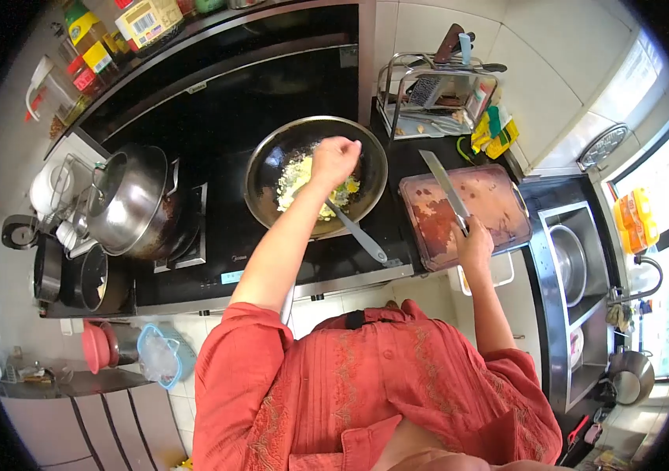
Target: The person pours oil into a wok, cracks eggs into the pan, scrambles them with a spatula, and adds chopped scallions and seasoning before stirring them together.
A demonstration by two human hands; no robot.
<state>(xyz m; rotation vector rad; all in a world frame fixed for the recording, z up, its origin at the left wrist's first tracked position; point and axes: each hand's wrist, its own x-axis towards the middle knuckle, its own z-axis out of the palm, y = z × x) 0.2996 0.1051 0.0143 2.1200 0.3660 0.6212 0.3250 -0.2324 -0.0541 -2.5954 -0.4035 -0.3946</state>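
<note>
My left hand hangs over the wok with its fingers curled together; what they hold, if anything, is hidden. Inside the wok lies pale yellow and white chopped food with some green bits. A grey-handled spatula leans in it, its handle sticking out over the front rim. In my right hand is a kitchen knife, gripped by its dark handle. Its blade points away from me above the reddish-brown cutting board, which has a worn surface.
Left of the wok stands a large steel pot on another burner. A knife rack is behind the board, beside a yellow packet. To the right is the sink with its faucet. Bottles and jars line the shelf.
</note>
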